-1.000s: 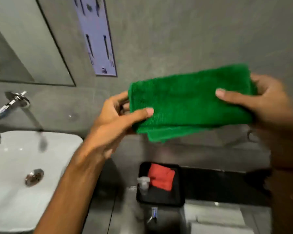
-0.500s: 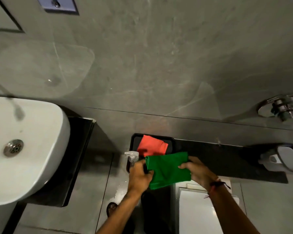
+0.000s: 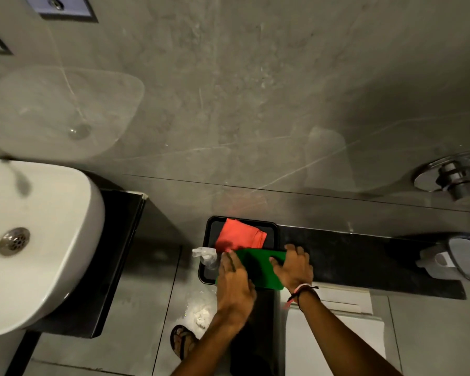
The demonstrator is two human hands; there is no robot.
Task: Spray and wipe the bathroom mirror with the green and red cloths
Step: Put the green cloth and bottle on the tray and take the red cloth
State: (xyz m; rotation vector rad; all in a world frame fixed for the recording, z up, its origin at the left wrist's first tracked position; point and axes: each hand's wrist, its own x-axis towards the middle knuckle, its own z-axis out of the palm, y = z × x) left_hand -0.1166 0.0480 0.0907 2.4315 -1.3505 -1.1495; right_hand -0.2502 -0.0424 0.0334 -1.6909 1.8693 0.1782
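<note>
Both hands lie flat and open on the green cloth (image 3: 258,270), pressing it down rather than gripping it: the left hand (image 3: 234,280) covers its left edge, the right hand (image 3: 293,264) its right edge, fingers spread toward the wall. Folded into a rectangle, the green cloth runs with its long axis left to right, resting on the near part of the black tray (image 3: 210,226) and overhanging its near rim. Just beyond it, on the far half of the same tray, sits the red cloth (image 3: 240,236), also folded; the two look to touch or overlap slightly along that edge, though I cannot tell which. The spray bottle (image 3: 205,255) stands at the tray's left rim, just beside the left hand's fingertips, so that hand is plainly the nearer one for it, while the red cloth lies straight ahead of both hands. The tray sits at the left end of a dark ledge (image 3: 364,256) against the grey wall. Well to the left is the white basin (image 3: 52,240); the mirror shows only as a corner at the far left, so any wiping means reaching up and left.
</note>
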